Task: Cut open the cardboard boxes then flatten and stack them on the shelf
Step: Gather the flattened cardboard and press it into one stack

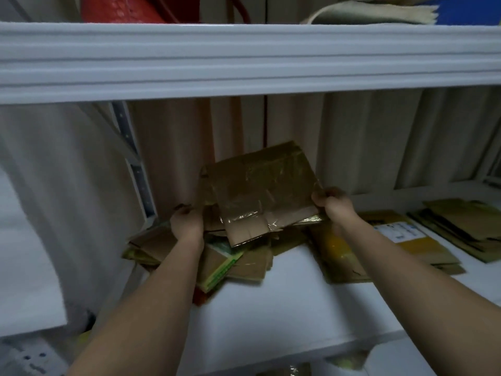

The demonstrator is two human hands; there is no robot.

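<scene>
Both hands — left hand [187,221], right hand [332,203] — grip our flattened box [260,194]; the untidy pile [244,264] beneath them could slide once loaded.

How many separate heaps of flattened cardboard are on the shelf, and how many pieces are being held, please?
Heaps of flattened cardboard lying on the white shelf: 3 (left heap, middle heap, right heap)
Flattened taped box held above the left heap by the left hand and the right hand: 1
Total: 4

both hands [187,222] hold flattened cardboard [264,191] over shelf [284,308].
</scene>
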